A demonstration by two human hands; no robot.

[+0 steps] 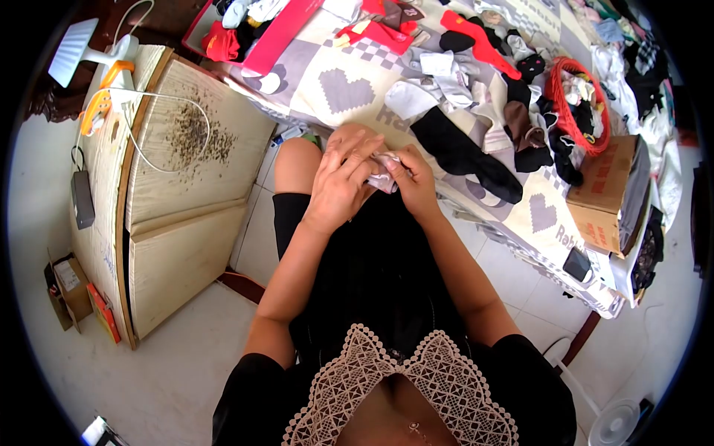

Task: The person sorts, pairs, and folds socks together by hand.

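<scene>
Sitting crumpled above the lap [364,253], the pale cloth [382,181] is pinched by the right hand [418,186], while the left hand [335,186] curls around it; a loosened pinch could let it unfold or slip to the floor [547,279] beside the bed [306,104].

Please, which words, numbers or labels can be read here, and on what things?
"Rabbi", end cut off: bedsheet, beside the cardboard box.
"Rabbi", blurry: bedsheet, near picture's top.
"Ra", rest unclear: bedsheet, middle.
Too small or blurred: cardboard box's red print, small carton's label.
</scene>
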